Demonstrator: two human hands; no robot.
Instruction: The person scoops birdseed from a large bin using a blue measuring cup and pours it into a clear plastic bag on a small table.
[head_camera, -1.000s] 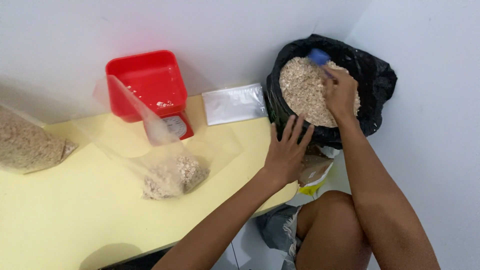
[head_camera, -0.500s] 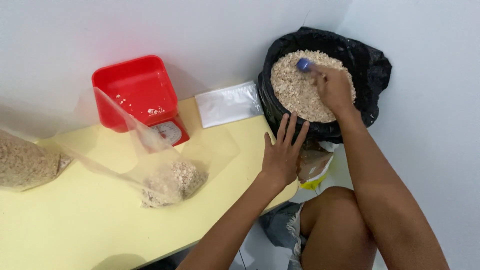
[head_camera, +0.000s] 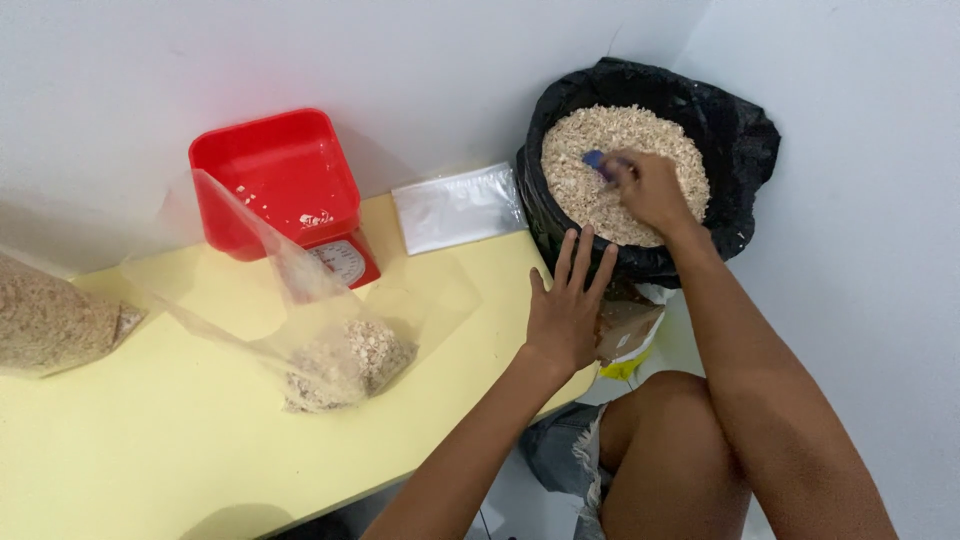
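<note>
Right hand (head_camera: 650, 188) at 1 o'clock, fingers closed around a blue scoop (head_camera: 596, 161), dipped into pale flakes (head_camera: 610, 140) filling a black-lined bin (head_camera: 740, 140). Left hand (head_camera: 568, 305) flat on the yellow table (head_camera: 150, 450) edge, fingers spread, holding nothing. At 9 o'clock, clear bag (head_camera: 330, 350) partly filled with flakes; red scale (head_camera: 285, 190) at 11 o'clock.

Surface: a pale yellow table (head_camera: 150, 450) set into a white corner.
Back edge: a red kitchen scale (head_camera: 285, 190) with a red tray — and a stack of clear flat bags (head_camera: 458, 207) beside it.
Centre: an open clear bag (head_camera: 330, 345), partly filled with flakes.
Far left: a fuller bag of flakes (head_camera: 50, 325).
Right edge: the left hand (head_camera: 568, 305) lies flat, fingers spread.
</note>
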